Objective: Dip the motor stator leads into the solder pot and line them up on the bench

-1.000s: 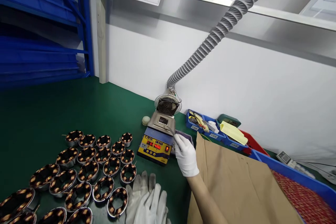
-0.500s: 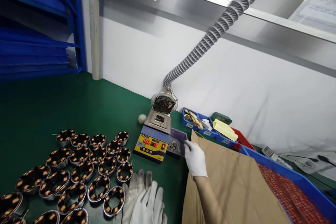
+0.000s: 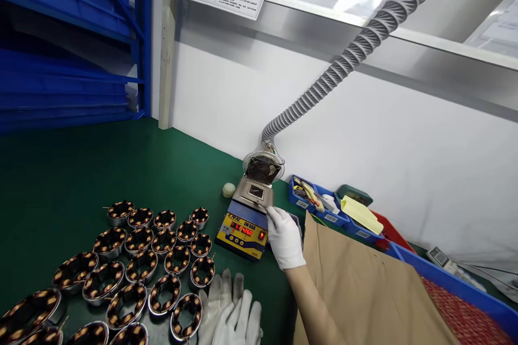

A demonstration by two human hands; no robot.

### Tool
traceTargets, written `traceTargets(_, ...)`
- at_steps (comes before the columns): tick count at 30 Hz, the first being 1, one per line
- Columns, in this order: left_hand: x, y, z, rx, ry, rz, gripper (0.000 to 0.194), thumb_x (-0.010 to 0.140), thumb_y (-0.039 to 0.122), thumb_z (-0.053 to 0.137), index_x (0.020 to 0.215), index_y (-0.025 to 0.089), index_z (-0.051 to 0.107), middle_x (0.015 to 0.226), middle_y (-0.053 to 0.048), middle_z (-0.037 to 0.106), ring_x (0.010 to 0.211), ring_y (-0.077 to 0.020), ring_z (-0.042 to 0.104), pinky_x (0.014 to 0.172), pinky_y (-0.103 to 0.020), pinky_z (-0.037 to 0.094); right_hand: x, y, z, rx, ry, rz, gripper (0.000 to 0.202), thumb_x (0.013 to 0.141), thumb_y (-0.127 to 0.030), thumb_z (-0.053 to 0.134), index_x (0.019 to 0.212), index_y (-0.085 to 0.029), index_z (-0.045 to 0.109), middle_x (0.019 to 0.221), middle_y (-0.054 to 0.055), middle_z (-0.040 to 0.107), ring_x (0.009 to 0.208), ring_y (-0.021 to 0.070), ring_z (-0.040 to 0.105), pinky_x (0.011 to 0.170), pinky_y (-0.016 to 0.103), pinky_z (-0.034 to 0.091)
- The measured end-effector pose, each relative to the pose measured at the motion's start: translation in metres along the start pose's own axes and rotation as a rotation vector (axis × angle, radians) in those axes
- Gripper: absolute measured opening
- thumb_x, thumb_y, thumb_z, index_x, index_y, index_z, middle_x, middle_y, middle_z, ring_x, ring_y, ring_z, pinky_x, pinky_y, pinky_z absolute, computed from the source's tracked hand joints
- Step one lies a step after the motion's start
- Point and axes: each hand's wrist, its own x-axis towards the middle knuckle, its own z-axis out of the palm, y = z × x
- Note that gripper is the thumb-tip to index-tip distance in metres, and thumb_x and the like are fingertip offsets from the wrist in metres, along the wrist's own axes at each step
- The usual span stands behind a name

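My right hand, in a white glove, is closed at the right edge of the solder pot. Its fingertips pinch a small thin scraper-like tool, which reaches over the pot's metal top; its exact kind is too small to tell. The pot's yellow panel shows red lit digits. A fan hood stands behind the pot. My left hand is out of view. Limp white gloves lie on the bench below the pot.
Several wound copper stators stand on the green bench to the left. Blue bins line the wall. Cardboard lies at the right, beside a blue crate of red parts. A grey duct rises from the hood.
My right hand has moved left, from the purple tray beside the solder pot to the pot's top, with the thin tool in its fingers. The camera view has shifted slightly.
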Motion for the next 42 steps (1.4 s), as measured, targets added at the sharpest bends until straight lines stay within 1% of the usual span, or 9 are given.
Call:
traceTargets(4, 0.005, 0.002, -0.01, 0.071, 0.022, 0.056, 0.033, 0.075, 0.031, 0.057, 0.107, 0.033, 0.063, 0.115, -0.01, 0.065, 0.105, -0.0469, 0.056, 0.076, -0.078, 0.043, -0.003, -0.002, 0.002, -0.068, -0.076, -0.019, 0.031, 0.087, -0.011, 0.04, 0.099, -0.015, 0.068, 0.09, 0.012, 0.071, 0.076, 0.0193, 0.065, 0.068, 0.028, 0.053)
traceTargets(11, 0.004, -0.001, -0.009, 0.121, 0.03, 0.075, 0.036, 0.075, 0.033, 0.058, 0.111, 0.031, 0.061, 0.12, -0.012, 0.062, 0.11, -0.0482, 0.052, 0.076, -0.076, 0.045, -0.01, -0.01, 0.014, -0.236, -0.24, -0.106, 0.041, 0.076, 0.001, 0.043, 0.109, -0.012, 0.064, 0.1, 0.014, 0.07, 0.073, 0.0216, 0.063, 0.062, 0.03, 0.052)
traceTargets(16, 0.006, 0.002, -0.011, 0.067, 0.056, 0.01, 0.032, 0.076, 0.04, 0.058, 0.106, 0.031, 0.063, 0.121, -0.01, 0.062, 0.112, -0.0468, 0.052, 0.077, -0.073, 0.046, -0.018, -0.008, 0.017, -0.28, -0.185, -0.178, 0.046, 0.074, 0.005, 0.041, 0.111, -0.012, 0.063, 0.104, 0.016, 0.069, 0.074, 0.0227, 0.061, 0.06, 0.031, 0.052)
traceTargets(22, 0.011, 0.003, -0.021, 0.06, 0.011, -0.013, 0.03, 0.076, 0.035, 0.058, 0.105, 0.031, 0.064, 0.119, -0.01, 0.063, 0.112, -0.0452, 0.051, 0.083, -0.074, 0.041, -0.031, 0.001, -0.004, -0.221, -0.052, -0.171, 0.042, 0.082, -0.002, 0.039, 0.115, -0.012, 0.061, 0.103, 0.017, 0.068, 0.076, 0.0238, 0.061, 0.062, 0.035, 0.054)
traceTargets(27, 0.011, 0.0, -0.028, -0.01, 0.053, 0.013, 0.044, 0.073, 0.04, 0.057, 0.115, 0.031, 0.061, 0.12, -0.009, 0.063, 0.106, -0.0414, 0.056, 0.077, -0.065, 0.049, -0.064, 0.016, -0.025, -0.095, 0.106, 0.144, 0.03, 0.088, -0.017, 0.043, 0.106, -0.02, 0.067, 0.099, 0.012, 0.07, 0.083, 0.0219, 0.066, 0.073, 0.035, 0.056)
traceTargets(33, 0.006, 0.002, -0.029, -0.158, 0.039, -0.099, 0.053, 0.071, 0.03, 0.057, 0.121, 0.046, 0.054, 0.113, -0.002, 0.066, 0.101, -0.0308, 0.061, 0.076, -0.053, 0.052, -0.092, 0.034, -0.042, 0.317, 0.025, 0.775, 0.023, 0.075, -0.033, 0.056, 0.08, -0.02, 0.074, 0.082, 0.009, 0.075, 0.075, 0.0249, 0.07, 0.068, 0.037, 0.058)
traceTargets(36, 0.007, 0.006, -0.031, -0.161, 0.042, -0.136, 0.057, 0.069, 0.03, 0.059, 0.124, 0.042, 0.053, 0.115, -0.004, 0.065, 0.108, -0.0358, 0.057, 0.08, -0.058, 0.05, -0.08, 0.035, -0.048, 0.444, 0.012, 0.885, 0.024, 0.072, -0.035, 0.059, 0.079, -0.018, 0.074, 0.075, 0.008, 0.074, 0.066, 0.0233, 0.07, 0.061, 0.035, 0.058)
traceTargets(39, 0.01, 0.009, -0.034, -0.152, 0.046, -0.183, 0.054, 0.068, 0.03, 0.06, 0.121, 0.039, 0.056, 0.116, -0.003, 0.064, 0.114, -0.0368, 0.053, 0.086, -0.057, 0.05, -0.054, 0.022, -0.044, 0.689, 0.002, 0.967, 0.04, 0.074, -0.044, 0.059, 0.091, -0.01, 0.072, 0.07, 0.01, 0.072, 0.053, 0.0185, 0.066, 0.052, 0.03, 0.055)
traceTargets(42, 0.013, 0.012, -0.036, -0.164, 0.059, -0.206, 0.049, 0.072, 0.026, 0.056, 0.117, 0.043, 0.058, 0.11, 0.001, 0.067, 0.109, -0.0321, 0.057, 0.082, -0.052, 0.053, -0.028, 0.002, -0.027, 0.706, -0.054, 0.865, 0.051, 0.076, -0.052, 0.054, 0.088, -0.006, 0.072, 0.058, 0.007, 0.068, 0.043, 0.0146, 0.059, 0.045, 0.027, 0.051)
